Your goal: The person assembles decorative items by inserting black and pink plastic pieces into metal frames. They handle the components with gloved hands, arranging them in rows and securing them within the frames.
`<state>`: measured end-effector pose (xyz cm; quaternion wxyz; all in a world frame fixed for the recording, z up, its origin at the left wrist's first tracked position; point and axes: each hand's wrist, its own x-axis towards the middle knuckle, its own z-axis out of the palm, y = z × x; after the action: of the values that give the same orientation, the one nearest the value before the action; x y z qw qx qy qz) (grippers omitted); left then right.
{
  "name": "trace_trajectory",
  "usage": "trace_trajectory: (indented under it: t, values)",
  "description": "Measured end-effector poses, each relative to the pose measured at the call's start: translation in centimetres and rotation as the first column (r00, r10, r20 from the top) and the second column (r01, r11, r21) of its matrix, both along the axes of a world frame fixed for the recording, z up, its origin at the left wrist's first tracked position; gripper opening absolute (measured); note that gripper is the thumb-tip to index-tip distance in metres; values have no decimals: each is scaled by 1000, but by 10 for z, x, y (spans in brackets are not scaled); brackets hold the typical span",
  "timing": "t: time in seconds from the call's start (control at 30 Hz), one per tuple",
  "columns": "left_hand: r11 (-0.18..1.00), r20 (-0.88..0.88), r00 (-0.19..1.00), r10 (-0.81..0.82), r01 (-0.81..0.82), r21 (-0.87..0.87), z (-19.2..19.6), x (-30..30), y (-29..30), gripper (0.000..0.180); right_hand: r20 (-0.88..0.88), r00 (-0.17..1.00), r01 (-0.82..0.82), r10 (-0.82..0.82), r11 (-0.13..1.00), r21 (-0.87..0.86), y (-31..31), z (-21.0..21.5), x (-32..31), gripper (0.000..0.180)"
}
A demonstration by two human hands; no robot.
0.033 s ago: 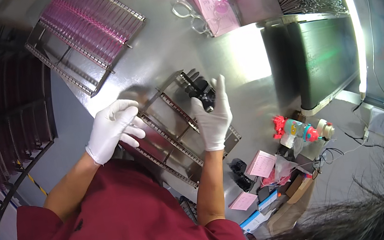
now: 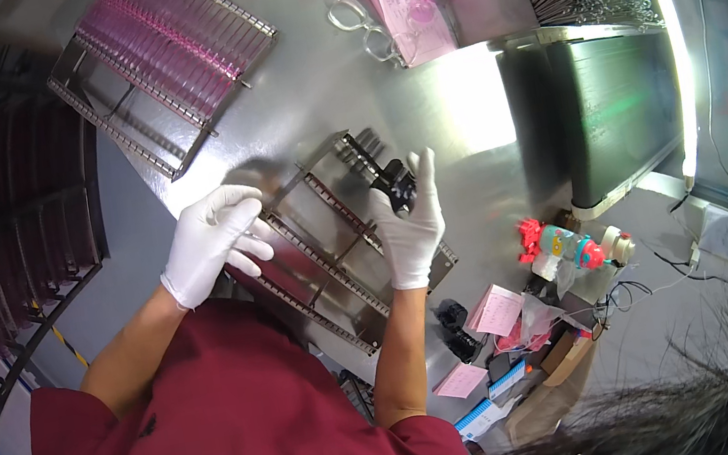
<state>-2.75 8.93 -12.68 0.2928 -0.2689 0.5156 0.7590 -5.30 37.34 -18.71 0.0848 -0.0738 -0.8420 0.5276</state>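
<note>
A small black clip-like part (image 2: 397, 186) was held pinched in the fingers of the gloved right hand (image 2: 409, 220), raised just above the near-empty metal slotted rack (image 2: 330, 252) lying mid-bench (image 2: 314, 92). The gloved left hand (image 2: 209, 241), fingers curled together, was rested on the rack's left rail, apparently steadying it. Loading appeared under way; careful alignment with a slot would be needed next.

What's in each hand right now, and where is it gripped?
Right gloved hand pinches a small black clip-like part at its lower end. Left gloved hand grips the empty metal rack's upper-left edge.
</note>
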Motion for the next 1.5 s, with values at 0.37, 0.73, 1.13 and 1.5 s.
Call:
trace_trajectory:
  t: [0.37, 0.73, 1.13, 1.5]
  values:
    - [848, -58, 890, -453, 410, -336, 13, -8, 49, 34, 146, 979, 165, -139, 969, -185, 75, 6, 64, 98]
    - [653, -643, 163, -749, 14, -757, -17, 16, 179, 56, 123, 963, 268, -240, 803, -533, 80, 46, 75, 65]
    - [565, -551, -129, -824, -120, -816, -24, -29, 188, 56, 46, 967, 202, -251, 643, -739, 102, 17, 72, 44]
    - [156, -81, -339, -937, -203, -967, -39, -122, 113, 82, -7, 999, -43, 46, 966, 255, 58, 38, 34, 49]
